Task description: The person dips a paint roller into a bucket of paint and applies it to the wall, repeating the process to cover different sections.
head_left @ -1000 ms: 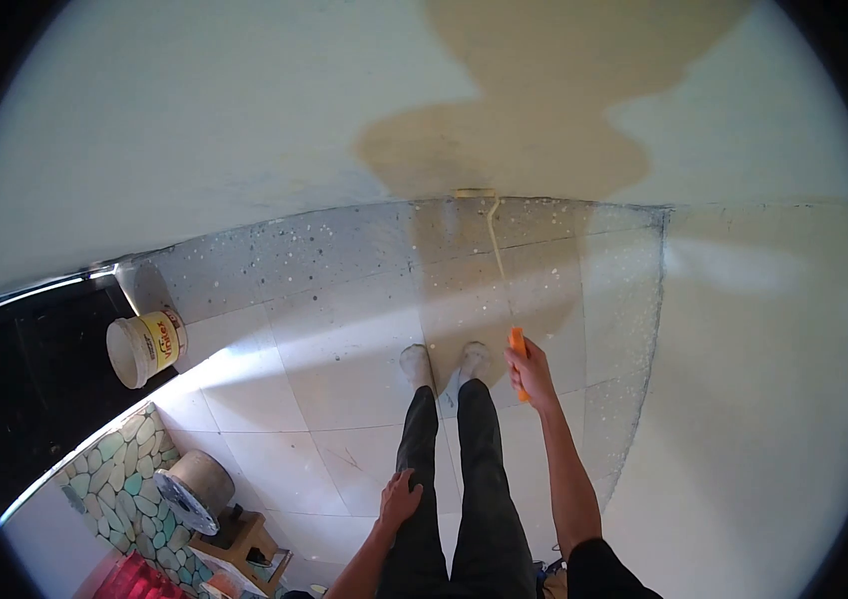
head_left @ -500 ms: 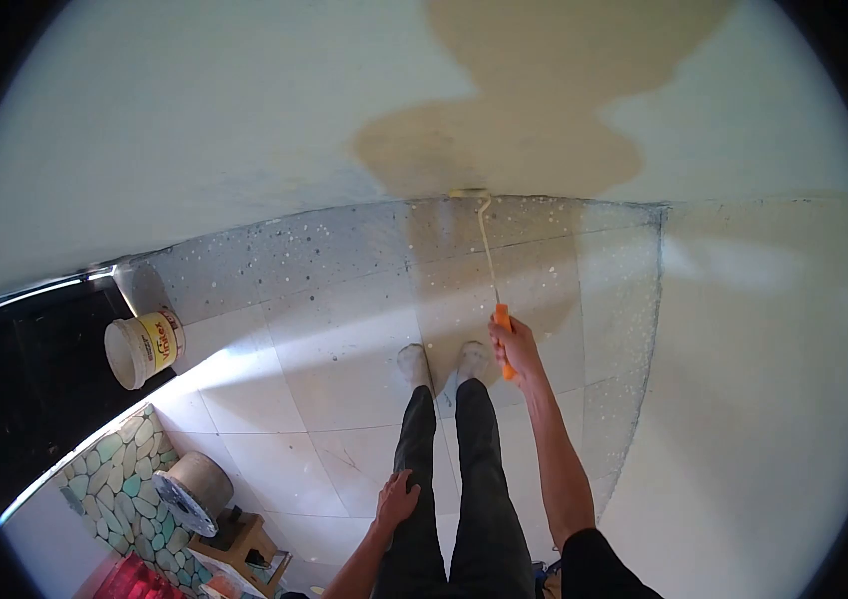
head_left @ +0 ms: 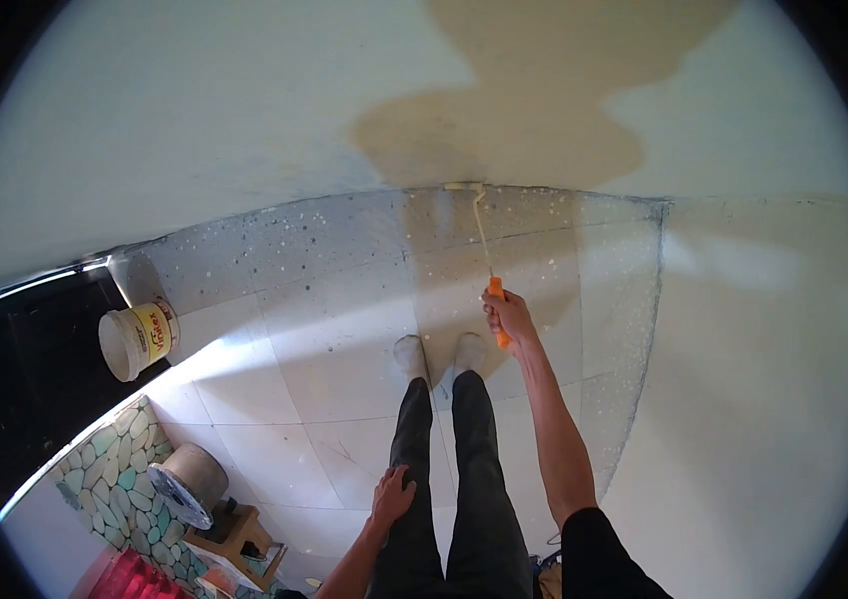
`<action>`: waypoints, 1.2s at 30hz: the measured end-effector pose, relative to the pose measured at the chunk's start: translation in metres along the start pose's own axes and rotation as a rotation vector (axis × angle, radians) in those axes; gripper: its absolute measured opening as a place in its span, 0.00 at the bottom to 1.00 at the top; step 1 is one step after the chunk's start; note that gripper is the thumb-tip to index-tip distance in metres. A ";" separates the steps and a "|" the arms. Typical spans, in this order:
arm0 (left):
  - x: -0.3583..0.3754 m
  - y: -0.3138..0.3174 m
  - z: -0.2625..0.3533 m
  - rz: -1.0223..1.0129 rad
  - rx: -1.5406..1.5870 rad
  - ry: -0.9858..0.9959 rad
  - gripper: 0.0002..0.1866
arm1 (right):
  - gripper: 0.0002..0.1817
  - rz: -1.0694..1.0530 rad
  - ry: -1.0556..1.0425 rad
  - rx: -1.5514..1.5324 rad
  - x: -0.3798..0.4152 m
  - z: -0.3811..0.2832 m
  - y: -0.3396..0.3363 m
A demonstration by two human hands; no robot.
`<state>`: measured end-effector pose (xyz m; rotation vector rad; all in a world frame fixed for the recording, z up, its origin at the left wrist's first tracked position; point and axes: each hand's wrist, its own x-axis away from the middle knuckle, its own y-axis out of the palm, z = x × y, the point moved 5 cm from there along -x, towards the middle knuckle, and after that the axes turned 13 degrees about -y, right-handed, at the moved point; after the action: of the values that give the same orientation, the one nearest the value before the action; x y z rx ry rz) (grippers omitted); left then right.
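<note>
Head cam: right hand [head_left: 510,319] is wrapped around the orange handle of a paint roller [head_left: 484,232], with the roller end right at the bottom of the wall [head_left: 274,110], where it meets the tiled floor [head_left: 344,369]. Left hand [head_left: 393,495] is kinda loosely open, resting on the dark pants [head_left: 412,429]. There's a Vinitex bucket [head_left: 138,340] lying off to the left.

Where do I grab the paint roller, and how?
I'd wrap your fingers round the thick orange handle, as the right hand does. Come from the side where the feet are: the handle points back that way, while the thin bent rod leads to the roller head by the wall.
</note>
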<state>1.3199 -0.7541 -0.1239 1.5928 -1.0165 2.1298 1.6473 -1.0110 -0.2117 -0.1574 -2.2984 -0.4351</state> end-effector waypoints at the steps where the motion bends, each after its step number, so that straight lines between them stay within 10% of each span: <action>1: -0.002 0.000 0.003 0.007 0.001 0.003 0.26 | 0.06 -0.005 -0.006 -0.001 -0.018 0.005 0.001; 20: -0.002 0.004 -0.001 0.041 0.010 0.018 0.25 | 0.05 0.028 -0.013 -0.013 -0.028 0.024 -0.003; 29: 0.000 0.008 0.001 0.015 0.000 0.000 0.25 | 0.08 0.072 -0.023 -0.094 0.105 -0.036 0.008; 36: 0.000 0.011 0.000 0.003 -0.051 -0.044 0.26 | 0.05 0.035 -0.022 0.038 0.000 0.005 -0.007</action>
<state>1.3133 -0.7618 -0.1275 1.6222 -1.0790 2.0628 1.6419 -1.0161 -0.2165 -0.1841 -2.3204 -0.3739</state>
